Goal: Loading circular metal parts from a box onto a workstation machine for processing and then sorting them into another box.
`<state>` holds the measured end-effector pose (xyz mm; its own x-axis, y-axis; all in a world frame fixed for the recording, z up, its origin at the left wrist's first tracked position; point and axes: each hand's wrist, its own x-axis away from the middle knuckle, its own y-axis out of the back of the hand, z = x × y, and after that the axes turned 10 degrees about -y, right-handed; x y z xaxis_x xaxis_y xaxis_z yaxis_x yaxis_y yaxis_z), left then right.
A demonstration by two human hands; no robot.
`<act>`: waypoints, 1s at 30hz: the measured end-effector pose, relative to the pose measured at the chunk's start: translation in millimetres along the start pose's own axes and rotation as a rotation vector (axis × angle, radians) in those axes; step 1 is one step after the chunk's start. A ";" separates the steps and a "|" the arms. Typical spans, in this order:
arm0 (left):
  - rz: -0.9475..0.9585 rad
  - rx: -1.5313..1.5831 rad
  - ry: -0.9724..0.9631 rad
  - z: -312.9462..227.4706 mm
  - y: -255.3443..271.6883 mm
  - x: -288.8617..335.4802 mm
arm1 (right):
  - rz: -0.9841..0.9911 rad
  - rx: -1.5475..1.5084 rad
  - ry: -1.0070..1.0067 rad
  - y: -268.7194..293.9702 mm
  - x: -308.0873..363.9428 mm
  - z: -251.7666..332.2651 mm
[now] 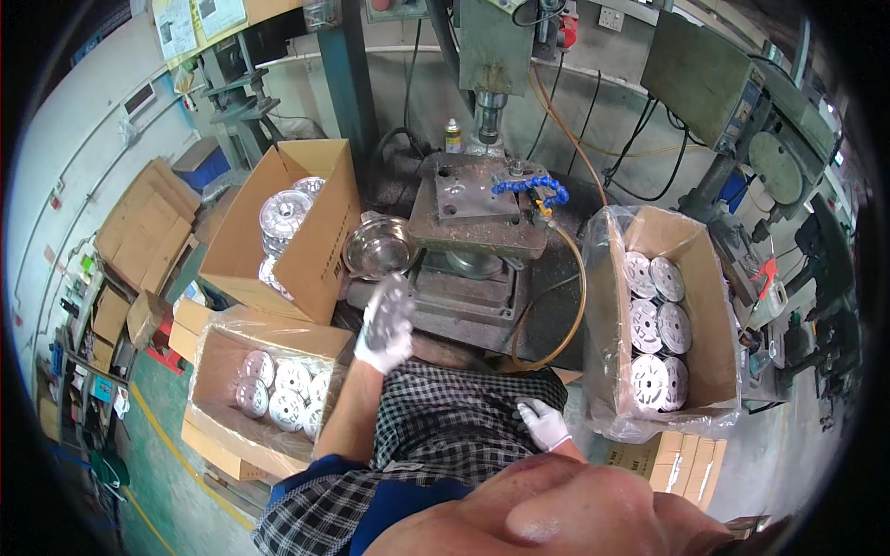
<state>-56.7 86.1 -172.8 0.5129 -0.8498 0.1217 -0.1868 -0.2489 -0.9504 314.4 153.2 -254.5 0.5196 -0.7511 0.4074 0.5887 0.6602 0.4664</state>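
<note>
My left hand (386, 348), in a white glove, is raised in front of the drill press table. It is closed on a round metal disc (389, 306), which is tilted and smeared by motion. My right hand (544, 424), also gloved in white, rests by my checked apron (464, 417) with its fingers stretched out and nothing visible in them. To the left of my left hand, a plastic-lined carton (209, 371) contains several similar silvery discs (287, 408). Just beyond the hand lies a shiny metal bowl (380, 248).
The drill press table (477, 232) carries a blue jointed coolant hose (533, 188) below the spindle (489, 120). A taller carton (324, 222) at left holds discs; another lined carton (700, 324) stands right. A yellow hose (579, 306) loops beside the base. A spray can (452, 136) stands behind.
</note>
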 end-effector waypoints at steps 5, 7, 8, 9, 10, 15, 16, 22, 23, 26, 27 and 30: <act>0.287 -0.154 0.647 60.8 -25.3 27.3 | -0.087 -0.140 0.151 32.3 63.1 144.2; 0.401 -0.359 0.560 81.8 -42.4 33.6 | -0.163 -0.110 0.218 43.3 65.7 170.7; 0.499 -0.468 0.514 95.1 -20.1 30.1 | -0.273 -0.055 0.333 46.0 65.3 182.6; 0.506 -0.449 0.605 96.4 -25.5 30.8 | -0.482 0.234 0.520 54.2 69.0 194.1; 0.562 -0.481 0.611 94.7 -49.5 38.5 | -0.391 0.326 0.468 65.2 74.0 198.9; 0.705 -0.640 0.656 131.8 -98.4 31.6 | -0.235 0.240 0.362 109.4 88.6 203.7; 0.728 -0.656 0.660 134.9 -115.4 34.1 | -0.217 0.175 0.317 116.7 90.9 203.3; 0.779 -0.935 0.518 133.8 -109.0 37.0 | -0.528 0.506 0.502 219.9 95.7 182.4; 0.695 -0.955 0.502 130.1 -100.7 39.1 | -0.516 0.525 0.268 238.9 101.2 193.5; 0.545 -0.911 0.675 98.5 -51.8 34.4 | -0.479 0.591 -0.167 293.9 93.0 188.0; 0.490 -0.931 0.681 87.4 -39.5 36.5 | -0.395 0.630 -0.301 316.2 77.5 170.4; 0.316 -0.974 0.630 51.8 -9.9 44.5 | -0.180 0.732 -0.583 361.8 21.7 101.6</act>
<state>11.4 74.8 -172.8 -0.1188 -0.9468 0.2990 -0.9244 -0.0045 -0.3814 475.8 375.6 2.9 -0.0479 -0.8549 0.5166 -0.0063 0.5174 0.8557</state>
